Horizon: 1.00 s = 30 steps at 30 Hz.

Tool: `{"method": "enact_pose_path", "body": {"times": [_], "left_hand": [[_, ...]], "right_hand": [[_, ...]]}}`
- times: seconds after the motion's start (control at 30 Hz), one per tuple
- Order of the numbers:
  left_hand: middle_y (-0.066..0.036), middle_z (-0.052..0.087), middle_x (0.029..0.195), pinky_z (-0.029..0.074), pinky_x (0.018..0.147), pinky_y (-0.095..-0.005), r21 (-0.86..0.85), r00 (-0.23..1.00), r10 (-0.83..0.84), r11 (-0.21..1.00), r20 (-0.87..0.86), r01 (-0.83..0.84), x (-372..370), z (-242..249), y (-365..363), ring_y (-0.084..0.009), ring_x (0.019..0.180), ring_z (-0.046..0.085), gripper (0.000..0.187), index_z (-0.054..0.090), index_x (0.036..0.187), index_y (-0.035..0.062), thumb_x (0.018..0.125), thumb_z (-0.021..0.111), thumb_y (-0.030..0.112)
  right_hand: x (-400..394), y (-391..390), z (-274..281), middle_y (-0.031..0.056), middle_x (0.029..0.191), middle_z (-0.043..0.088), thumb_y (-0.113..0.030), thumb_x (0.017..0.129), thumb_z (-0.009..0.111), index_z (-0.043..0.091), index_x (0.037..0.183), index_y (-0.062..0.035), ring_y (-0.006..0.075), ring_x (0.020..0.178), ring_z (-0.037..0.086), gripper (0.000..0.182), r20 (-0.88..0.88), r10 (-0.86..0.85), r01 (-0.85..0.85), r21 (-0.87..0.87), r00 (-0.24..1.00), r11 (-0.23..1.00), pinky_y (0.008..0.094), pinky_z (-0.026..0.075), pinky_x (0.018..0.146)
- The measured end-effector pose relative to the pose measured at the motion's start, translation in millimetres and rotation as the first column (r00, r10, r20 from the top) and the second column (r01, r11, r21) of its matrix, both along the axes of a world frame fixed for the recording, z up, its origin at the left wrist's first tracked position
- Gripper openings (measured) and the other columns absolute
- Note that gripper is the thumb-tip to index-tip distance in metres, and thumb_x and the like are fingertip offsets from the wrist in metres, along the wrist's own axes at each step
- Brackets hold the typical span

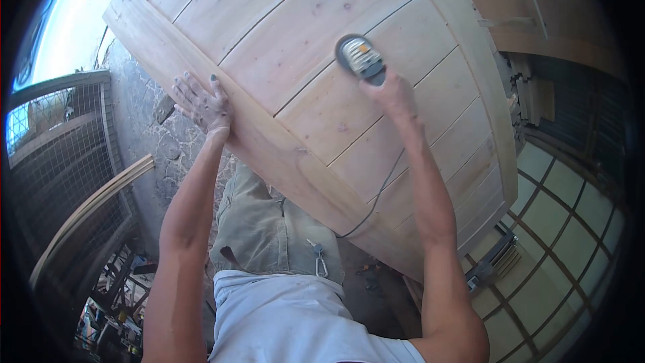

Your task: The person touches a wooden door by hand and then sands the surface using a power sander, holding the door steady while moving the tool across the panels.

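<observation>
Sander sits in closed right hand; left hand (fingers spread) touches wooden panel.

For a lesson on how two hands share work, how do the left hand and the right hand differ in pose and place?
The left hand is open with its fingers spread; the right hand is curled around a power tool. The left hand rests at the wooden panel's edge, while the right hand is over its planked face. Both are bare.
</observation>
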<state>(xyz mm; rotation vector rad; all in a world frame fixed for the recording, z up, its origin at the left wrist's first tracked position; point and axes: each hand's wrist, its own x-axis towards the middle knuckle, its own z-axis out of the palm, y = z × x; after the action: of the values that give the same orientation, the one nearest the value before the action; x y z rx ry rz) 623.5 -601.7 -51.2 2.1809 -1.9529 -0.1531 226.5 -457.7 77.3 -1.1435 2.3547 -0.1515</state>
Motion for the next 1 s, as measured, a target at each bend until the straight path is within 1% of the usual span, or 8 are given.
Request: {"method": "enact_pose_path", "body": {"times": [0.07, 0.17, 0.27, 0.47, 0.63, 0.7, 0.87, 1.0], "left_hand": [[-0.023, 0.018, 0.185, 0.008, 0.135, -0.0696, -0.01, 1.0, -0.01, 1.0, 0.022, 0.01, 0, -2, 2, -0.0419, 0.173, 0.009, 0.086, 0.027, 0.177, 0.0077, 0.113, 0.04, 0.064], [-0.024, 0.016, 0.186, 0.008, 0.135, -0.0695, 0.03, 1.0, -0.015, 0.999, -0.02, 0.016, -2, 10, 3, -0.042, 0.173, 0.007, 0.087, 0.026, 0.178, 0.0069, 0.114, 0.039, 0.064], [-0.022, 0.016, 0.186, 0.005, 0.135, -0.0672, 0.068, 1.0, -0.007, 0.998, -0.008, 0.008, 1, 11, 7, -0.0403, 0.174, 0.006, 0.088, 0.023, 0.179, 0.0084, 0.113, 0.038, 0.066], [-0.023, 0.009, 0.187, 0.001, 0.136, -0.0665, 0.111, 0.999, -0.029, 0.993, -0.013, 0.031, -4, 18, 3, -0.0389, 0.174, 0.004, 0.09, 0.016, 0.179, 0.0057, 0.114, 0.037, 0.064], [-0.023, 0.008, 0.187, -0.002, 0.135, -0.0653, 0.119, 0.999, -0.037, 0.992, -0.01, 0.038, -2, 15, 3, -0.0381, 0.174, 0.002, 0.089, 0.016, 0.179, 0.0059, 0.115, 0.035, 0.064], [-0.022, 0.01, 0.187, 0.0, 0.135, -0.0654, 0.099, 0.999, -0.042, 0.994, 0.008, 0.041, 0, 9, 3, -0.0378, 0.174, 0.003, 0.089, 0.017, 0.18, 0.0072, 0.115, 0.035, 0.065], [-0.02, 0.012, 0.187, 0.002, 0.135, -0.0653, 0.114, 0.999, -0.023, 0.993, 0.041, 0.019, -3, 15, 0, -0.0371, 0.174, 0.005, 0.088, 0.018, 0.179, 0.0074, 0.114, 0.035, 0.065], [-0.02, 0.011, 0.187, 0.0, 0.136, -0.0652, 0.132, 0.999, -0.028, 0.991, 0.02, 0.026, -5, 20, 2, -0.037, 0.174, 0.004, 0.09, 0.018, 0.179, 0.0072, 0.114, 0.034, 0.066]], "right_hand": [[-18, -11, 5, 0.0299, 0.1, 0.08, -0.052, 0.086, 0.083, 0.078, 0.109, 0.0016, 0.0486, 0.103, 0.078, 0.059, 0.014, -0.168, 0.169, -0.015, 0.986, 0.986, 0.0552, 0.063, 0.087], [-16, -22, -6, 0.03, 0.099, 0.079, -0.058, 0.084, 0.084, 0.079, 0.107, 0.0008, 0.0496, 0.1, 0.078, 0.063, 0.0, -0.235, 0.235, -0.042, 0.972, 0.971, 0.056, 0.063, 0.089], [36, -22, -4, 0.0289, 0.102, 0.079, -0.057, 0.086, 0.084, 0.075, 0.112, -0.0004, 0.0504, 0.1, 0.078, 0.063, 0.046, -0.004, 0.0, 0.085, 0.999, 0.996, 0.0563, 0.063, 0.088], [69, -10, -12, 0.026, 0.11, 0.076, -0.049, 0.092, 0.081, 0.062, 0.118, -0.0048, 0.0513, 0.1, 0.077, 0.055, 0.184, 0.274, -0.262, -0.087, 0.944, 0.961, 0.0588, 0.062, 0.087], [-10, -50, 2, 0.0301, 0.108, 0.078, -0.05, 0.09, 0.082, 0.065, 0.119, -0.0032, 0.0512, 0.102, 0.077, 0.057, -0.005, 0.036, -0.036, 0.022, 0.999, 0.999, 0.0579, 0.063, 0.089], [-51, -71, 7, 0.0315, 0.105, 0.079, -0.05, 0.088, 0.082, 0.074, 0.119, 0.0006, 0.0501, 0.104, 0.077, 0.06, -0.065, -0.101, 0.103, 0.021, 0.993, 0.994, 0.0563, 0.063, 0.089], [-142, -113, -3, 0.0346, 0.106, 0.079, -0.055, 0.084, 0.078, 0.079, 0.112, 0.0069, 0.0504, 0.106, 0.078, 0.068, 0.017, -0.293, 0.293, -0.101, 0.956, 0.951, 0.0524, 0.062, 0.093], [-136, -126, -15, 0.0336, 0.106, 0.079, -0.058, 0.083, 0.079, 0.079, 0.112, 0.0069, 0.0493, 0.105, 0.079, 0.071, 0.053, -0.191, 0.195, -0.072, 0.98, 0.978, 0.0529, 0.062, 0.093]]}}
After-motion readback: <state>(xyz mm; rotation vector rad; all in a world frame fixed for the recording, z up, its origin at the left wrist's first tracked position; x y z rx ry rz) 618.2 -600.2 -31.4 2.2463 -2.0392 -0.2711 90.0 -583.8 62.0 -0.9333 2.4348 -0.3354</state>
